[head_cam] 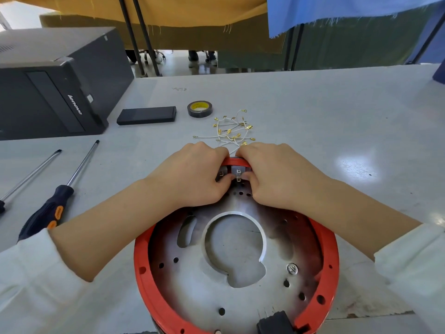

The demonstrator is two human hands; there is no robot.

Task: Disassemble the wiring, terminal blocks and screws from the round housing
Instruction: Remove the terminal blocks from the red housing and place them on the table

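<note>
housing: the round housing [234, 273] sits flat on the counter [313, 112], close to the person.
hands: left hand [192, 174] and right hand [274, 174] both pinch a terminal block [238, 174] at the far rim — probably working it loose.
wires: pulled wires [232, 130] heaped just beyond, out of the way.

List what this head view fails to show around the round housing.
- Terminal block at the far rim: mostly covered by left hand and right hand.
- Housing near side: cut off by bottom edge.
- Wires: too small to count.
- Left screwdriver: handle cut off by left edge.
</note>
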